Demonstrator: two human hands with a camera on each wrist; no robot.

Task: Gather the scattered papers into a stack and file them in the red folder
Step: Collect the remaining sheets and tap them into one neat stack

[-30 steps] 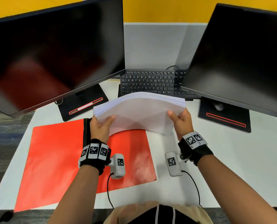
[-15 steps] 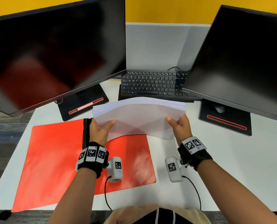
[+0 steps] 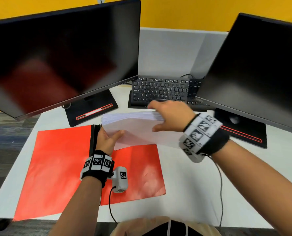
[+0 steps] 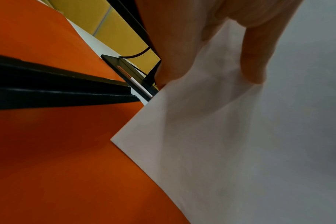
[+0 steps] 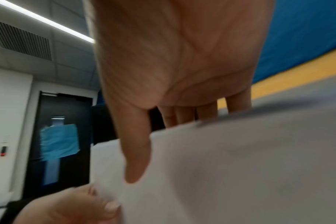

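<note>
A thick white paper stack [image 3: 138,128] is held tilted above the open red folder [image 3: 60,164], which lies flat on the desk with its black spine [image 3: 94,133] in the middle. My left hand [image 3: 111,137] grips the stack's lower left corner, thumb on the near face. My right hand [image 3: 160,116] reaches over the stack's top edge, thumb on the near face and fingers behind it. In the left wrist view the paper stack [image 4: 240,151] hangs over the red folder [image 4: 58,166]. In the blurred right wrist view my right hand [image 5: 173,60] straddles the paper stack [image 5: 240,166].
Two dark monitors [image 3: 60,57] [image 3: 261,74] stand at left and right on black bases. A black keyboard [image 3: 160,91] lies behind the stack. A mouse [image 3: 233,119] sits on the right monitor's base. Bare white desk [image 3: 193,193] shows to the right of the folder.
My right hand has left the stack's right edge and moved up and left to its top edge. The left hand keeps its hold on the lower left corner.
</note>
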